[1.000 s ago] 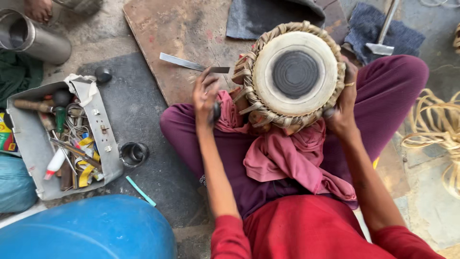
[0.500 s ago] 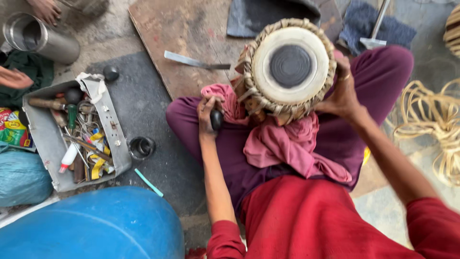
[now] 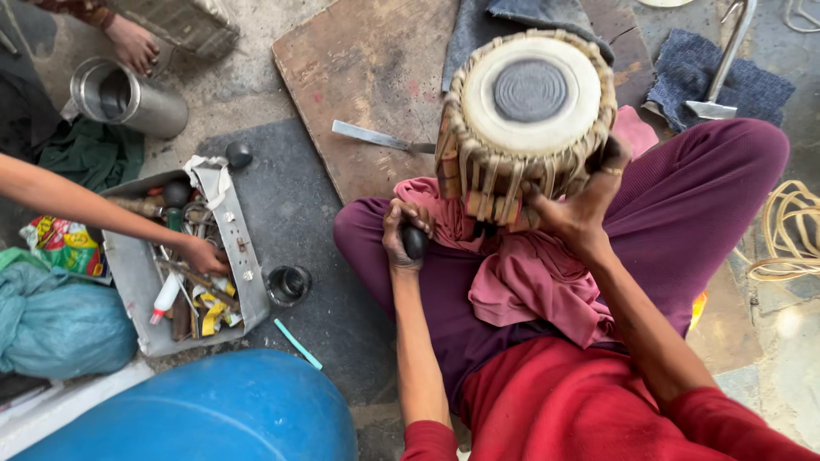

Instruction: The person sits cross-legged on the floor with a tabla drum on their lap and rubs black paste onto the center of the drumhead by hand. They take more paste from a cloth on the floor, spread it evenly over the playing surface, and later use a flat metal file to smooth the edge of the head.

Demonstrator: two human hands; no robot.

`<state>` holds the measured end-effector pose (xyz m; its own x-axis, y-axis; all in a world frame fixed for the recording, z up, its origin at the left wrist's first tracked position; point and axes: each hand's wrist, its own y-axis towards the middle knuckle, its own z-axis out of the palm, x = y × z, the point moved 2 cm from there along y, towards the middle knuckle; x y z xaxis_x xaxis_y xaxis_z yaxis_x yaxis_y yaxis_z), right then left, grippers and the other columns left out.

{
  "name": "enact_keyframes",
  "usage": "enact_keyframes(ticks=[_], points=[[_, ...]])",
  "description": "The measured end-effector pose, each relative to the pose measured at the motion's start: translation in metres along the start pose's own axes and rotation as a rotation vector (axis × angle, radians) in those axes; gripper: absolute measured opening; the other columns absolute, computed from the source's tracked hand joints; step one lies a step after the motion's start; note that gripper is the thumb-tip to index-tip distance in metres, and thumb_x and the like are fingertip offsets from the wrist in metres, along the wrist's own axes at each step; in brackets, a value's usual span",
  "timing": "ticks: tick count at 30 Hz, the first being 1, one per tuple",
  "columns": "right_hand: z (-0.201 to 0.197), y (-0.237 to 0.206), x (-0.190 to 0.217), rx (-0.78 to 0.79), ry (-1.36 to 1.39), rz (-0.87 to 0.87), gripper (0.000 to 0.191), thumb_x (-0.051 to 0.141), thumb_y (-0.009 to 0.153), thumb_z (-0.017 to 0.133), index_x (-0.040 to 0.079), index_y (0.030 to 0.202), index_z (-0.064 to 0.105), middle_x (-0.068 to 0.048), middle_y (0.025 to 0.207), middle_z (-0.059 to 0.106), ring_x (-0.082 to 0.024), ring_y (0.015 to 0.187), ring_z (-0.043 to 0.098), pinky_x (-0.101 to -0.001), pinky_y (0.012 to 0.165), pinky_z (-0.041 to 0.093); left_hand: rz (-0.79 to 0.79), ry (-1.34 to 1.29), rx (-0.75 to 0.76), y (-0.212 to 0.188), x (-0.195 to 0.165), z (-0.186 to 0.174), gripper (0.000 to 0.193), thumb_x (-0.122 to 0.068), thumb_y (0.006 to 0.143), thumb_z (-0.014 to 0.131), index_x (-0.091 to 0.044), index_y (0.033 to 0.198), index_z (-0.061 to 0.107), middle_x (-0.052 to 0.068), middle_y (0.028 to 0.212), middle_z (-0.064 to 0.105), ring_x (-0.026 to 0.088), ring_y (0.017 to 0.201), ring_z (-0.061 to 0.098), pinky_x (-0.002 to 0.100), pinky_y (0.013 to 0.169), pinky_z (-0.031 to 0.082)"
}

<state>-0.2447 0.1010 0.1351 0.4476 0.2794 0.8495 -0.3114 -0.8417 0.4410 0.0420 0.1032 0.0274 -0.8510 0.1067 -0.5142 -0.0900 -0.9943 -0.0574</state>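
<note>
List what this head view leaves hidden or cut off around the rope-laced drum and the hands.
- Dark rounded tool: mostly wrapped by the left hand; its working end is hidden.
- Round cream-skinned, rope-laced drum: its underside is hidden by the pink cloth and right hand.
- Grey tool tray: another person's hand covers some contents.
- Hammer: its handle leaves the top edge.

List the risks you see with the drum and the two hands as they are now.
1. The drum sits tilted on a pink cloth on the lap, steadied only by the right hand; it may roll off.
2. The left hand grips a dark tool close beside the drum's lacing; a slip might hit the right hand's fingers.
3. Another person's hand reaches into the tool tray nearby; a dropped drum could strike it.
</note>
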Motion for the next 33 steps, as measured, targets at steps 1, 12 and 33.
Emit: enact_keyframes(ticks=[1, 12, 33], points=[[-0.002, -0.004, 0.0, 0.008, 0.015, -0.024, 0.099, 0.033, 0.078, 0.091, 0.0, 0.15, 0.032, -0.012, 0.137, 0.048, -0.025, 0.131, 0.051, -0.0382, 0.12, 0.042, -0.007, -0.019, 0.004, 0.001, 0.0, 0.0, 0.029, -0.03, 0.104, 0.056, -0.004, 0.091, 0.057, 0.006, 0.072, 0.051, 0.019, 0.064, 0.051, 0.033, 0.055, 0.046], [-0.005, 0.001, 0.0, 0.06, -0.102, -0.034, 0.096, 0.028, 0.073, 0.096, -0.001, 0.143, 0.037, -0.012, 0.126, 0.053, -0.023, 0.117, 0.058, -0.0374, 0.106, 0.051, -0.065, -0.074, 0.04, 0.003, 0.0, -0.003, 0.027, -0.029, 0.106, 0.054, -0.004, 0.098, 0.06, 0.006, 0.073, 0.052, 0.02, 0.069, 0.052, 0.034, 0.059, 0.047], [-0.267, 0.0, -0.042, -0.557, 0.069, 0.03, 0.058, -0.003, 0.094, 0.075, -0.005, 0.139, 0.038, -0.024, 0.148, 0.047, -0.029, 0.132, 0.05, -0.0425, 0.117, 0.041, -0.083, 0.006, 0.031, 0.011, -0.003, 0.003, 0.028, -0.031, 0.109, 0.053, -0.005, 0.102, 0.06, 0.007, 0.071, 0.051, 0.018, 0.068, 0.051, 0.034, 0.059, 0.047]])
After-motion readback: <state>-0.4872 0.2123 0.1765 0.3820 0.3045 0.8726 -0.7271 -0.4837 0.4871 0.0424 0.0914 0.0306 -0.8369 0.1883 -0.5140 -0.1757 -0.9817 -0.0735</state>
